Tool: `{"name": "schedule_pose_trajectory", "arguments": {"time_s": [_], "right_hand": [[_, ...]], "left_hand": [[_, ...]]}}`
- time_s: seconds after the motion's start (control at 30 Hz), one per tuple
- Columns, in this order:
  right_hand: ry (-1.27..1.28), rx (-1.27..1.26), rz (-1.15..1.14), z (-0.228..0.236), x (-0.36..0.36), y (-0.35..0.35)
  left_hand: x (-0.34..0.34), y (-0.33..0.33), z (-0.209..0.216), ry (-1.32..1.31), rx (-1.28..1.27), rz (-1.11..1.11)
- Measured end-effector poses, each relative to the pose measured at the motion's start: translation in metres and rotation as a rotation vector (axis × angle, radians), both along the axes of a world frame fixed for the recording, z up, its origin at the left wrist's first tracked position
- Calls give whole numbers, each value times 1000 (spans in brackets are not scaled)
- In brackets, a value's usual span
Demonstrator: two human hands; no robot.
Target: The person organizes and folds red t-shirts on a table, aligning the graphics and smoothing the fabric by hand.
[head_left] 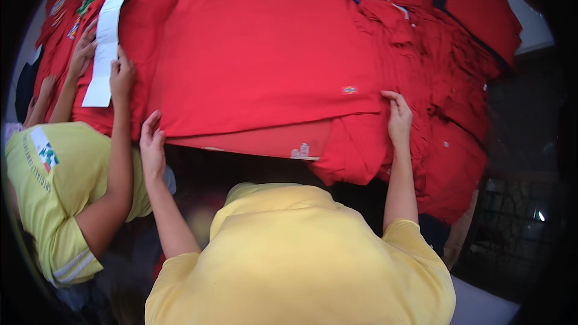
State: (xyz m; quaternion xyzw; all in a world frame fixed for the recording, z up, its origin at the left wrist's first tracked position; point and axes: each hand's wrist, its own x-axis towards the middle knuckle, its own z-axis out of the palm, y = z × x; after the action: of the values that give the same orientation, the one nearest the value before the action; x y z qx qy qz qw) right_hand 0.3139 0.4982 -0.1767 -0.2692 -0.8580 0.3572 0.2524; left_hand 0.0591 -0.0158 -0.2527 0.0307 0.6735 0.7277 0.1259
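A red T-shirt (265,60) lies spread out before me, with a printed logo at its top and a small label near the lower right hem. My left hand (153,150) is at its lower left corner, thumb and fingers apart, holding nothing that I can see. At the lower right corner is my right hand (400,119), fingers loosely bent and apart beside the shirt's edge. Whether the fingertips touch the fabric, I cannot tell. Under the hem shows a flat reddish board or surface (253,145).
Piled red garments (445,108) cover the right side, and a bunched red cloth (355,150) hangs over the front edge. On my left a co-worker in a yellow-green shirt (72,168) holds a long white paper strip (107,48) over more red shirts.
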Motion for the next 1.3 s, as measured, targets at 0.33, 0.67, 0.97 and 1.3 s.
{"name": "schedule_pose_trajectory", "arguments": {"time_s": [0.33,0.67,0.97,1.3], "right_hand": [[-450,311,-29,18,-5,-16],[-447,225,54,10,-7,-2],[-455,287,-91,10,-21,-7],[-996,-197,212,92,86,-31]], "left_hand": [[-3,0,0,-60,112,-98],[-2,-9,3,-123,103,-110],[-6,15,15,-3,-200,16],[86,-48,86,-131,-937,-512]]}}
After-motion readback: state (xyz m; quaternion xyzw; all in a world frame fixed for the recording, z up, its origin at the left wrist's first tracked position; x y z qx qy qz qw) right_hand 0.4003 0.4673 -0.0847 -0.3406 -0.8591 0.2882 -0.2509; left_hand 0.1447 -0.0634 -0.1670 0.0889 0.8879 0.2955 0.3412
